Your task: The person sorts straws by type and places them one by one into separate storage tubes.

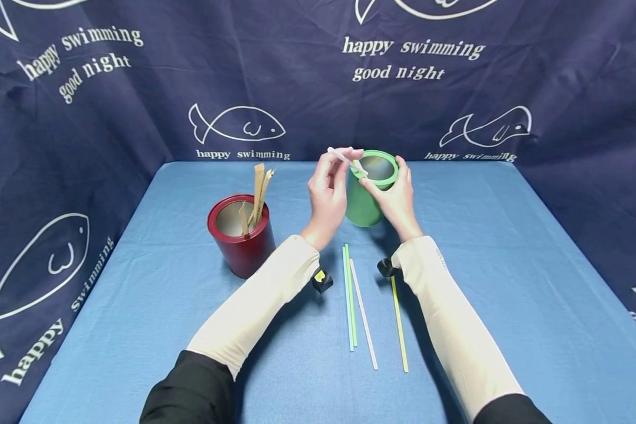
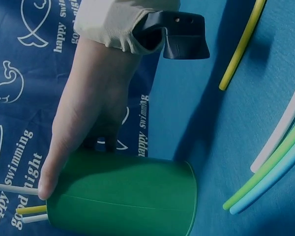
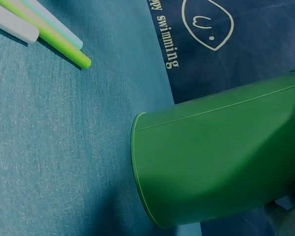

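Observation:
A green can (image 1: 367, 203) stands near the back of the table, its mouth facing up. My right hand (image 1: 398, 203) grips it round the rim and right side; the left wrist view shows that thumb (image 2: 48, 182) lying along the can's rim. At the can's left edge my left hand (image 1: 328, 191) pinches a white straw (image 1: 339, 155), which slants toward the mouth. A yellow straw end (image 2: 32, 210) and a pale one (image 2: 35, 218) stick out of the can. In the right wrist view the green can (image 3: 211, 157) fills the right side, and its contents are hidden.
Light blue (image 1: 348, 306), green (image 1: 352, 306), white (image 1: 363, 318) and yellow (image 1: 400, 324) straws lie on the blue cloth between my forearms. At left, a dark red can (image 1: 248, 253) holds several tan sticks (image 1: 258, 185). Navy fabric (image 1: 318, 76) hangs behind the table.

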The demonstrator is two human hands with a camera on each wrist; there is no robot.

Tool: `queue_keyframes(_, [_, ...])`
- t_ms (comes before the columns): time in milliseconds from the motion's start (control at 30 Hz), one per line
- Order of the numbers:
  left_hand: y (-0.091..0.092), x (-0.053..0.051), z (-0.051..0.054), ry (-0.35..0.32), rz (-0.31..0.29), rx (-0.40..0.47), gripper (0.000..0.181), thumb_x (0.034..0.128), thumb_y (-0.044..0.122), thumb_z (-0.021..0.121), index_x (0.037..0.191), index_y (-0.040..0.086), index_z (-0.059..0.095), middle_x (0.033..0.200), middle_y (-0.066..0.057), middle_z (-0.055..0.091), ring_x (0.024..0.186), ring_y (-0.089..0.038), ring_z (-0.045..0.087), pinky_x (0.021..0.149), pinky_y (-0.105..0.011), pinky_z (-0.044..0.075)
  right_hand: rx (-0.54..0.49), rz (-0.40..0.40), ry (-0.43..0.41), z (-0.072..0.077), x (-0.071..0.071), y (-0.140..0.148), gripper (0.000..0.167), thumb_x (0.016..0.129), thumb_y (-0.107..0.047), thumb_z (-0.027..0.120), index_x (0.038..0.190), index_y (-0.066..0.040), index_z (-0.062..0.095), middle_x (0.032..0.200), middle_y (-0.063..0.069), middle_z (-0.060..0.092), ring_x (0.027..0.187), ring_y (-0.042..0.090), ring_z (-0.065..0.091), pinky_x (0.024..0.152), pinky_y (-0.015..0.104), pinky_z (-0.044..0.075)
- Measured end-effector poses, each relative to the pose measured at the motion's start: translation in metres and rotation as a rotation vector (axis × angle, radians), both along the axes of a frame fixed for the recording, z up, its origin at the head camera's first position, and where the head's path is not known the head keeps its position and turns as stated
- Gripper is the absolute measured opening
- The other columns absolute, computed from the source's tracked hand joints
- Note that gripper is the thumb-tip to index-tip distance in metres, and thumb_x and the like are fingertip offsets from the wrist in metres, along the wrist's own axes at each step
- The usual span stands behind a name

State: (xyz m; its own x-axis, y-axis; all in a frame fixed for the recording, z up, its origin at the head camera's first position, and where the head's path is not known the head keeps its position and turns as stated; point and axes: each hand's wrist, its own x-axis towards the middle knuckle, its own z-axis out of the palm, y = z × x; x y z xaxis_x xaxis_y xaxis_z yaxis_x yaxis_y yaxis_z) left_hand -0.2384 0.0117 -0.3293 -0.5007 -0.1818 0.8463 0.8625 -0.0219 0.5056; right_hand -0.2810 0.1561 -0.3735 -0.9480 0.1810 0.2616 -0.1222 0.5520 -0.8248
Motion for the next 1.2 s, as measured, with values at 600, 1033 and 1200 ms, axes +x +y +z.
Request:
queue_keyframes(600, [0.003, -0.019, -0.015, -0.091, -0.013, 0.002, 0.015, 0.0977, -0.001, 0.049, 0.103, -0.013, 0.057, 0.098, -0.03, 0.067, 0.107, -0.039, 0.064, 0.1, -0.032, 0.052, 0.004, 0.001, 0.001, -0.002, -0.001, 0.0, 0.097, 0.077, -0.041, 0.078, 0.151, -0.011, 0.024, 0.151, 0.015, 0.035, 0.135, 0.032, 0.042, 0.113, 0.044, 0.034])
queue_keyframes(1033, [0.012, -0.034, -0.029, -0.232, 0.005, -0.004, 0.016, 0.0975, 0.002, 0.05, 0.105, -0.012, 0.057, 0.098, -0.027, 0.068, 0.099, -0.035, 0.067, 0.095, -0.029, 0.053, -0.005, 0.007, 0.021, -0.001, -0.001, -0.001, 0.095, 0.078, -0.039, 0.078, 0.15, -0.007, 0.025, 0.15, 0.017, 0.035, 0.135, 0.033, 0.041, 0.114, 0.044, 0.033])
queue_keyframes(1200, [0.016, -0.039, -0.035, -0.303, 0.0, -0.006, 0.015, 0.0971, 0.002, 0.052, 0.103, -0.01, 0.058, 0.099, -0.026, 0.068, 0.101, -0.033, 0.067, 0.094, -0.026, 0.053, -0.003, 0.007, 0.013, -0.001, -0.001, 0.0, 0.095, 0.079, -0.039, 0.078, 0.151, -0.006, 0.024, 0.151, 0.017, 0.034, 0.135, 0.032, 0.041, 0.114, 0.045, 0.033])
